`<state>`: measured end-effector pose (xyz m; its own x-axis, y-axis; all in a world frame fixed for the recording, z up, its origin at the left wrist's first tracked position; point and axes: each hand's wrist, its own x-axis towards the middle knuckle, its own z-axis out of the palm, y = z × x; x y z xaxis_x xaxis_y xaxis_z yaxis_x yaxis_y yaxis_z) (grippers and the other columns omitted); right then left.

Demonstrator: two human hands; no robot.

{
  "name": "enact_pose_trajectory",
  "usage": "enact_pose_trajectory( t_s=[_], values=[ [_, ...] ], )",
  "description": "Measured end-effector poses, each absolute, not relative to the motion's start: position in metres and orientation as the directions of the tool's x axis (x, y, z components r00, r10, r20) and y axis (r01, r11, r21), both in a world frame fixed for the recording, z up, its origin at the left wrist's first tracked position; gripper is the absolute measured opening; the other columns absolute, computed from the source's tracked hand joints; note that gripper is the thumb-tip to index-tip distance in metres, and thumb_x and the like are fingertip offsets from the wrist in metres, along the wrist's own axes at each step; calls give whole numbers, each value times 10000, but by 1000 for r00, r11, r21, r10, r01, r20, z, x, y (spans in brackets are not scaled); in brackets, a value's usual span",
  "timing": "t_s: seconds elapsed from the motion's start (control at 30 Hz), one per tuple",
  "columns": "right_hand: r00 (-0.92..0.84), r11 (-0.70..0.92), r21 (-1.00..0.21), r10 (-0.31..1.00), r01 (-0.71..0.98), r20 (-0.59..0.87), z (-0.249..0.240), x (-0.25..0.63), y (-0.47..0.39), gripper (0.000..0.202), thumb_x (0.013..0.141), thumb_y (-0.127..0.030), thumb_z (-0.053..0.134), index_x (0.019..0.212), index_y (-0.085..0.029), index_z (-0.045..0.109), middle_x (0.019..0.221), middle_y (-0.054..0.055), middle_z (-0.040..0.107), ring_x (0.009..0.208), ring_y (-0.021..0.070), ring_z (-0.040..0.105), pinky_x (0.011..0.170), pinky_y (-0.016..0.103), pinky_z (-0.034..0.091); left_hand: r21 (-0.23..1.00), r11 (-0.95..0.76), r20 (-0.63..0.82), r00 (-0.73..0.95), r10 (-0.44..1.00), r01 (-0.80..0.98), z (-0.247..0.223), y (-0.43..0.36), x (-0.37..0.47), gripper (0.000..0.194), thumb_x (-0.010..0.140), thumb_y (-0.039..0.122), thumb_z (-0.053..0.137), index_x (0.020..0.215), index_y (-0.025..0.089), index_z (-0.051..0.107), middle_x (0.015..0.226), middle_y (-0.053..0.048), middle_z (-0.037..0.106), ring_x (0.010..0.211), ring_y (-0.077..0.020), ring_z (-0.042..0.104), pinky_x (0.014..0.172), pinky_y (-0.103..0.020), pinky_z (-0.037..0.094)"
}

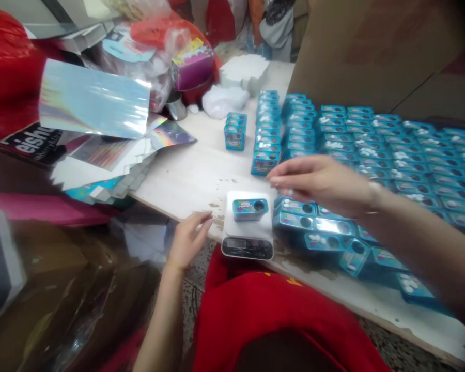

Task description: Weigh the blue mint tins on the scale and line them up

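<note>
A small blue tin (250, 208) lies on the white plate of a digital scale (248, 230) at the table's front edge. Just left of the scale is my left hand (189, 236), empty, with thumb and fingers apart. My right hand (313, 181) hovers to the upper right of the scale, its fingertips pinched together; a small white thing shows under the fingers, and what the pinch holds is too small to make out. Beneath and beyond this hand stand rows of blue tins (372, 150), several with white pieces on top.
A short stack of blue tins (235, 132) stands behind the scale. Shiny sheets (95, 101) and flat cartons (112, 170) pile up on the left. White cards (244, 72) and a plastic bag (223, 101) lie at the back. A large cardboard panel (372, 57) rises behind the rows.
</note>
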<state>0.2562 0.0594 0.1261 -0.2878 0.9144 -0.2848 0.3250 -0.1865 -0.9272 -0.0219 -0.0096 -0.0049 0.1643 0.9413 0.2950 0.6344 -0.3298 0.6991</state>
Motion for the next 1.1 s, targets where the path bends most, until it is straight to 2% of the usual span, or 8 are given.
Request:
enact_pose_trajectory(
  t_s=[0.03,0.1,0.23,0.37,0.57,0.73,0.87,1.1],
  values=[
    [-244,-302,-951,919,71,-310,128,264,53,88,752,-165,663,828,-128,688,709,15,605,545,46,482,418,126,356,704,-323,290,159,944,632,-6,-9,-22,188,894,275,549,1024,174,641,1018,-67,674,919,-173,631,869,-296,489],
    [-127,-392,-842,919,-371,-372,125,276,34,86,724,-123,663,807,-115,684,765,32,606,596,30,514,387,59,333,712,-313,280,155,947,628,-8,-8,-21,192,895,280,546,1025,175,641,1013,-69,674,913,-175,630,861,-301,492],
    [-51,-416,-465,786,-781,-616,99,276,-13,131,747,-84,547,819,-96,655,753,61,595,570,33,529,337,24,334,715,-325,281,171,944,619,-6,-3,-14,172,895,266,546,1002,175,645,1002,-65,673,898,-169,627,840,-298,495],
    [-143,-472,-253,655,-845,-742,72,268,-47,191,814,-75,464,881,-93,643,803,97,626,605,76,580,392,82,450,706,-368,310,203,929,606,5,3,-3,178,903,249,528,1024,174,634,990,-66,667,880,-160,622,819,-294,498],
    [-201,-533,-215,616,-818,-762,54,268,-64,161,834,-57,514,849,-102,667,825,97,662,681,122,651,491,133,534,639,-488,381,306,872,594,29,14,18,282,902,284,531,1164,184,560,1048,-83,613,922,-169,590,770,-293,494],
    [-235,-576,-285,664,-766,-710,50,259,-68,123,823,-64,567,844,-87,685,862,88,667,728,123,657,615,160,559,530,-578,327,480,814,620,23,32,36,711,767,479,680,1342,190,380,1265,-140,505,1151,-268,479,972,-439,408],
    [-272,-605,-336,695,-722,-666,47,248,-63,145,859,-142,561,868,-76,690,840,95,663,723,121,645,677,200,556,531,-598,297,528,795,601,21,38,47,407,840,421,607,1145,167,515,1021,-94,615,916,-218,561,813,-359,450],
    [-250,-516,-312,754,-798,-607,41,227,-38,253,923,-206,443,790,-115,637,720,69,634,633,129,612,572,222,505,-5,-813,503,704,501,582,60,18,57,229,857,202,514,1082,194,558,994,-79,633,796,-208,497,691,-351,339]
  ],
)
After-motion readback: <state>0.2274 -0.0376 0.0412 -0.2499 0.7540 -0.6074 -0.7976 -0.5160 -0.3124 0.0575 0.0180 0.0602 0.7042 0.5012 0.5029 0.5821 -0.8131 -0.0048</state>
